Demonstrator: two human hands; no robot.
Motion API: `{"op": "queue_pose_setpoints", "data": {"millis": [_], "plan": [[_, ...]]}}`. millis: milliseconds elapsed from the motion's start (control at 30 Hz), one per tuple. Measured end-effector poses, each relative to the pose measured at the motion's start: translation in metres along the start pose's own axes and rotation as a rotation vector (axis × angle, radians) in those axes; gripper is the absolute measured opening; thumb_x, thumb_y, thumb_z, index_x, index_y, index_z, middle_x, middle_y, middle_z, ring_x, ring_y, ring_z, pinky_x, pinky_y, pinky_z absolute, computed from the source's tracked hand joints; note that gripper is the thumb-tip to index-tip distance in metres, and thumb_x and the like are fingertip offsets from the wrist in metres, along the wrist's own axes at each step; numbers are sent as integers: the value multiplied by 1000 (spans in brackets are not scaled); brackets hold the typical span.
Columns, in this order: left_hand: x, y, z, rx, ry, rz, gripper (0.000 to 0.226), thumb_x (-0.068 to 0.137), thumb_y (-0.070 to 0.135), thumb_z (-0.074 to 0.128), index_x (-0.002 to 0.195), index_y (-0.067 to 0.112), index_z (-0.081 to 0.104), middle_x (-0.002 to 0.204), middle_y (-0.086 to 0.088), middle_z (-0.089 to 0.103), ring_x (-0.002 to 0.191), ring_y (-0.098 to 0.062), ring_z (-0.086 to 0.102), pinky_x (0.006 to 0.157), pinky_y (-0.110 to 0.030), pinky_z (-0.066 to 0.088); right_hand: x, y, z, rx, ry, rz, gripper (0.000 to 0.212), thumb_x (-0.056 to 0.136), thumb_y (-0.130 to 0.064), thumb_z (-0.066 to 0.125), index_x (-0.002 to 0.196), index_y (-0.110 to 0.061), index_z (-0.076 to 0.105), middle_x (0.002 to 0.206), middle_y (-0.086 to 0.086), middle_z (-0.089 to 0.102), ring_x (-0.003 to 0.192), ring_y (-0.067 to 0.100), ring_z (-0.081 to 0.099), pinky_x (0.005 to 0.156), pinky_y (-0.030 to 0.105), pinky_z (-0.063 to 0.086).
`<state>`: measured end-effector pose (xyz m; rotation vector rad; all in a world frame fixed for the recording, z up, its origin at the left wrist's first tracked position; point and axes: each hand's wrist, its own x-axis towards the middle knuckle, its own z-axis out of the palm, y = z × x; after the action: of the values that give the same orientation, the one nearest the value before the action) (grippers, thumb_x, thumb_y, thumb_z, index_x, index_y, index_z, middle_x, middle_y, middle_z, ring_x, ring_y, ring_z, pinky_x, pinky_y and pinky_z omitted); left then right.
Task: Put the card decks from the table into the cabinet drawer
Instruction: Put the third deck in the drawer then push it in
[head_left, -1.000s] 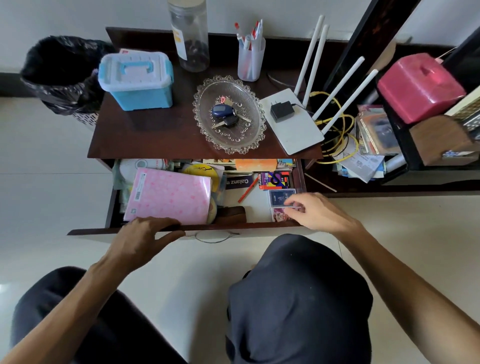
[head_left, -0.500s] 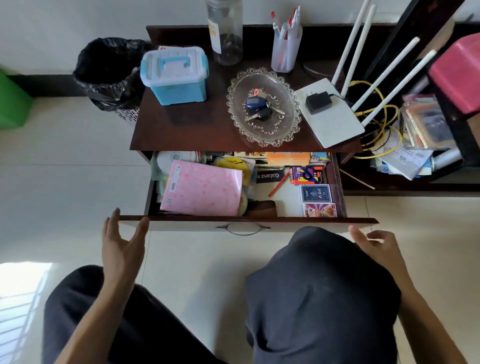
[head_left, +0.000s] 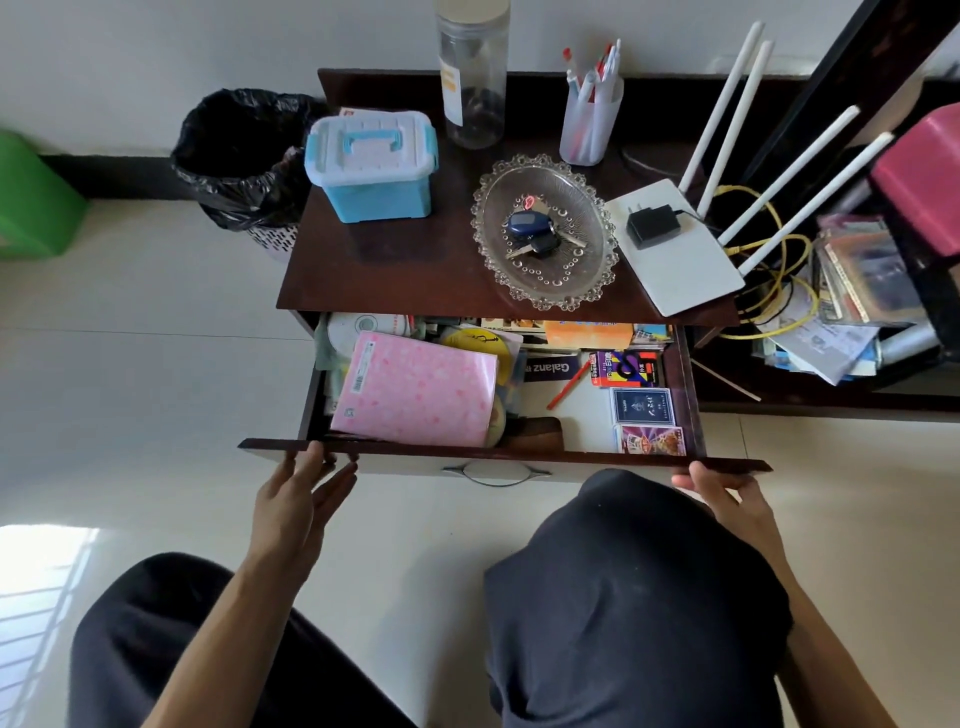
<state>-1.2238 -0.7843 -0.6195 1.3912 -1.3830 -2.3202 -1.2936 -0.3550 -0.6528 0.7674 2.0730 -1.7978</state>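
The dark wooden drawer (head_left: 519, 451) stands pulled out under the cabinet top. Along its right side lie three card decks in a row: a colourful orange-edged deck (head_left: 626, 368) at the back, a dark blue deck (head_left: 643, 405) in the middle and a purple-red deck (head_left: 652, 440) at the front. My left hand (head_left: 301, 493) touches the drawer's front panel near its left end, fingers spread. My right hand (head_left: 722, 491) rests its fingertips against the front panel near the right end. Neither hand holds a deck.
A pink notebook (head_left: 415, 395), discs, a red pencil (head_left: 569, 384) and booklets fill the rest of the drawer. On the cabinet top (head_left: 415, 270) stand a blue storage box (head_left: 371, 166), a clear jar, a pen cup, a glass dish with keys (head_left: 543, 231) and a white router (head_left: 675, 244). A black-lined bin (head_left: 244, 156) stands left.
My right hand left the decks in the drawer and came out. Both hands dropped below the drawer front, then rose to touch it at its two ends.
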Motion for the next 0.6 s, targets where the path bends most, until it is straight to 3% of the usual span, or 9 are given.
{"op": "queue_pose_setpoints", "data": {"millis": [100, 167, 300, 433, 600], "plan": [[4, -1, -4, 1, -9, 14, 21, 97, 22, 57, 111, 7, 62, 110, -16, 60, 102, -31, 70, 89, -36, 59, 3, 3, -2, -11, -5, -34, 34, 97, -32, 64, 119, -9, 53, 99, -1, 77, 81, 2, 76, 54, 11, 55], [7, -1, -3, -11, -13, 30, 31, 97, 23, 58, 121, 3, 60, 111, -16, 60, 105, -32, 69, 90, -38, 58, 7, 5, -3, -13, -15, -50, 31, 96, -35, 65, 115, -13, 54, 94, -7, 80, 88, 9, 76, 58, 14, 57], [15, 1, 4, -45, -26, 52, 46, 96, 24, 60, 135, 0, 53, 116, -17, 61, 106, -31, 70, 90, -37, 57, 18, 6, -2, 15, -14, -83, 36, 96, -43, 66, 114, -13, 56, 106, -1, 79, 96, 18, 77, 80, 34, 57], [21, 5, 16, -84, -35, 67, 49, 96, 26, 60, 140, 8, 51, 130, -16, 63, 111, -30, 69, 91, -36, 57, 35, 1, 4, 44, -4, -96, 33, 96, -40, 67, 110, -13, 56, 106, -1, 79, 97, 21, 77, 87, 39, 55], [34, 8, 29, -104, -11, 88, 55, 95, 29, 61, 146, 15, 46, 133, -17, 62, 109, -28, 69, 98, -39, 55, 48, -9, 10, 44, -20, -179, 38, 92, -48, 69, 107, -15, 59, 110, 3, 77, 100, 24, 76, 88, 40, 57]]}}
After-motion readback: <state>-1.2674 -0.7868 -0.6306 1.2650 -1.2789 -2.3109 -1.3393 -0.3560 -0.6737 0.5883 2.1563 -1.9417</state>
